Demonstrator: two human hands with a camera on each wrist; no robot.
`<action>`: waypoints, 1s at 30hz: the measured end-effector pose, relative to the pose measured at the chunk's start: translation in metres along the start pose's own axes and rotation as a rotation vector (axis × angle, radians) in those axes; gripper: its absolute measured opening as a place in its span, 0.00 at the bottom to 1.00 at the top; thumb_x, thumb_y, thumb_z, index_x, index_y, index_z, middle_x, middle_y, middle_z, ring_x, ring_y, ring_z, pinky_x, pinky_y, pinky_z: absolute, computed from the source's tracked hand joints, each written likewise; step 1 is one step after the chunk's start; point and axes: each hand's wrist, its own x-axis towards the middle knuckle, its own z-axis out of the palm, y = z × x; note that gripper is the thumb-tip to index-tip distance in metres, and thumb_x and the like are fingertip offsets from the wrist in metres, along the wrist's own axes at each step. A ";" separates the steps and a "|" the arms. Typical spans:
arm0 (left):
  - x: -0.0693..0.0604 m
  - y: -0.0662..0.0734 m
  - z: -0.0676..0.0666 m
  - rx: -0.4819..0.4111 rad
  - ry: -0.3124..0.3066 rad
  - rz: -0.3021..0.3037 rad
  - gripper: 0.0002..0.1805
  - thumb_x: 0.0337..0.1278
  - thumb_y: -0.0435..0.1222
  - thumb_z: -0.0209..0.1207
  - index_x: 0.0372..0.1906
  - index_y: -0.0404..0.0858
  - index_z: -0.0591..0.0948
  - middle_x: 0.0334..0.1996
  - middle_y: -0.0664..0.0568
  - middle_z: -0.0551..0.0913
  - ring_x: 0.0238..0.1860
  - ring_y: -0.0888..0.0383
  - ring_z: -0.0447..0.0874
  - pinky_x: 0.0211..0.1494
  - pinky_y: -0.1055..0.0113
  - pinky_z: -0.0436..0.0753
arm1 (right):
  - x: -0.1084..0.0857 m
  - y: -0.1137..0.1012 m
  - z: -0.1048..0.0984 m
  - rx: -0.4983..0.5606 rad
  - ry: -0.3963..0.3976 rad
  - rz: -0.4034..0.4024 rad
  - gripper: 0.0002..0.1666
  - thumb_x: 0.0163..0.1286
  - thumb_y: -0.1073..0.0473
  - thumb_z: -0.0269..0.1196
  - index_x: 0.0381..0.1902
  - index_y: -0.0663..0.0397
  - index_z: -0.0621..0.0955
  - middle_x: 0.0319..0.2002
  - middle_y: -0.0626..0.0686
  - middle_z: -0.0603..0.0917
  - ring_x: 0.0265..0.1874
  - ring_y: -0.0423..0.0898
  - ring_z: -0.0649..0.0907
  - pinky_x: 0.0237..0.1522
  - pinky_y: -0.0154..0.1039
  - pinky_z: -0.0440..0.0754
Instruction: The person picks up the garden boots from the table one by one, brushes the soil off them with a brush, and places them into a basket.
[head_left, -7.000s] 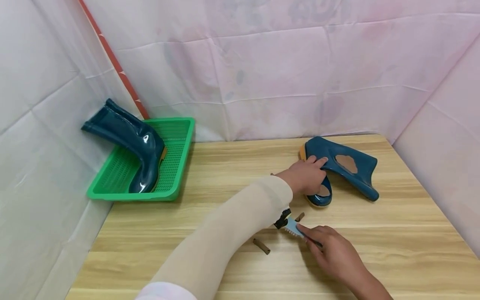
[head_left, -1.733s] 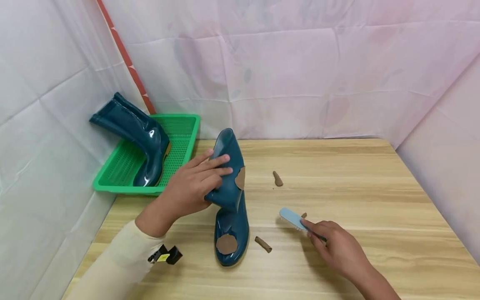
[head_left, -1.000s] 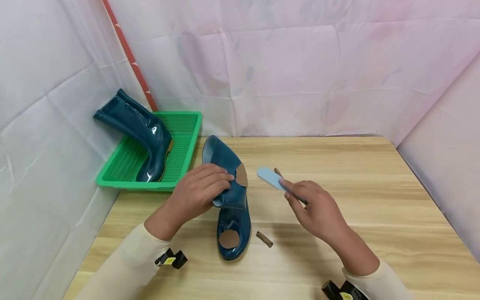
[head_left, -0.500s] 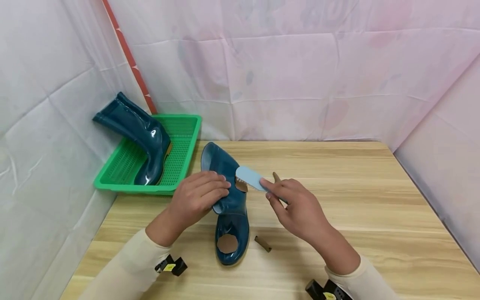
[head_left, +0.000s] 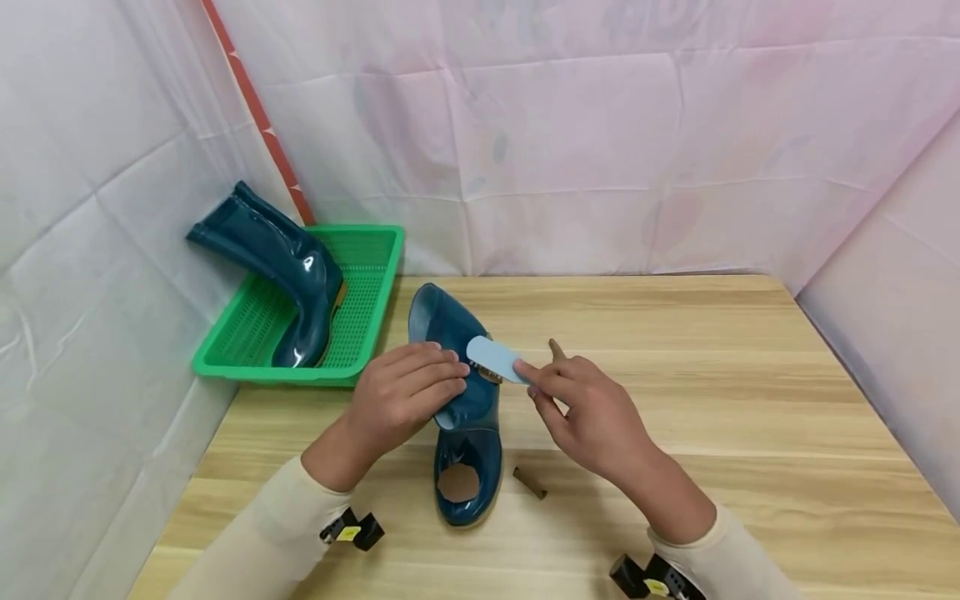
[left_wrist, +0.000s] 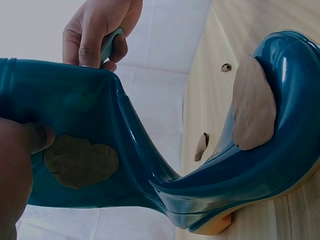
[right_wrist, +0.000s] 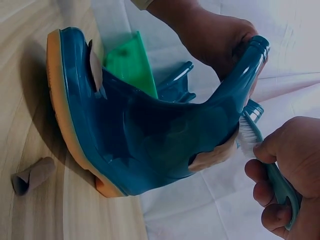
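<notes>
Boot (head_left: 468,408): glossy blue rubber, orange sole, tilted shaft; on the table (head_left: 750,375), which is pale, streaky-grained wood, beside the basket (head_left: 255,372). Left hand (head_left: 408,387): thumb and fingers gripping the top of the shaft, the thumb beside a side patch (left_wrist: 80,162), brown, matte and lumpy-edged. Right hand (head_left: 596,417): fingers curled round the brush (head_left: 491,358), which has a smooth, pale blue, round-ended back and fine bristles. These face the rear patch (right_wrist: 215,155), thin and ragged; whether they touch it, I cannot tell. Toe patch (head_left: 458,483): brown, flat, roughly round. Roll (head_left: 529,482): brown, hollow-ended, lying near the toe. Sliver (head_left: 556,348): brown, slender, just beyond the right hand. Basket: green plastic, perforated, broad-rimmed. Second boot (head_left: 285,267): matching blue gloss, slanted inside it, shaft jutting over the rim. Backdrop (head_left: 562,142): creased, white-to-pink sheeting.
</notes>
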 end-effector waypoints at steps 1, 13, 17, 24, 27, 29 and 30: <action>0.000 0.000 0.000 0.002 0.003 0.000 0.13 0.75 0.29 0.57 0.38 0.36 0.91 0.41 0.49 0.91 0.45 0.54 0.90 0.55 0.57 0.86 | 0.000 0.000 0.000 -0.001 0.000 0.001 0.23 0.65 0.63 0.72 0.58 0.49 0.87 0.37 0.48 0.86 0.34 0.44 0.80 0.25 0.35 0.77; 0.000 0.001 -0.002 0.010 0.019 0.020 0.13 0.74 0.29 0.56 0.38 0.37 0.91 0.40 0.50 0.91 0.44 0.55 0.90 0.53 0.57 0.87 | -0.004 0.004 -0.003 -0.028 -0.022 0.028 0.22 0.64 0.64 0.73 0.56 0.48 0.88 0.37 0.47 0.87 0.33 0.42 0.79 0.24 0.33 0.77; 0.001 0.000 0.000 0.014 0.016 0.026 0.13 0.75 0.29 0.56 0.38 0.37 0.91 0.41 0.50 0.91 0.44 0.55 0.90 0.53 0.57 0.86 | -0.005 0.007 -0.005 -0.038 -0.031 0.023 0.22 0.64 0.64 0.73 0.57 0.48 0.88 0.37 0.47 0.87 0.34 0.43 0.79 0.24 0.32 0.76; 0.002 0.000 0.001 -0.001 -0.020 -0.008 0.13 0.75 0.30 0.56 0.39 0.37 0.91 0.42 0.50 0.91 0.46 0.55 0.90 0.57 0.57 0.85 | -0.004 0.013 -0.009 -0.052 -0.005 0.007 0.23 0.63 0.64 0.73 0.57 0.49 0.88 0.38 0.48 0.87 0.35 0.44 0.81 0.24 0.35 0.77; 0.000 0.003 0.000 -0.014 -0.011 -0.028 0.13 0.76 0.31 0.56 0.38 0.37 0.91 0.42 0.49 0.91 0.46 0.54 0.90 0.56 0.57 0.85 | -0.006 0.011 -0.007 -0.035 0.023 0.003 0.23 0.63 0.65 0.73 0.57 0.50 0.87 0.38 0.47 0.87 0.37 0.45 0.81 0.24 0.35 0.78; -0.001 0.006 0.000 -0.023 0.006 -0.044 0.13 0.75 0.31 0.56 0.37 0.37 0.91 0.42 0.48 0.91 0.45 0.53 0.90 0.54 0.56 0.86 | -0.006 0.008 -0.006 -0.022 0.045 0.001 0.24 0.63 0.65 0.73 0.58 0.50 0.87 0.38 0.48 0.87 0.38 0.45 0.82 0.25 0.36 0.79; -0.002 0.007 -0.001 -0.028 0.012 -0.056 0.13 0.75 0.31 0.56 0.37 0.36 0.90 0.41 0.48 0.91 0.44 0.53 0.90 0.54 0.55 0.86 | -0.006 0.006 -0.006 -0.017 0.054 -0.003 0.24 0.62 0.66 0.74 0.58 0.50 0.87 0.38 0.48 0.87 0.38 0.45 0.82 0.25 0.36 0.79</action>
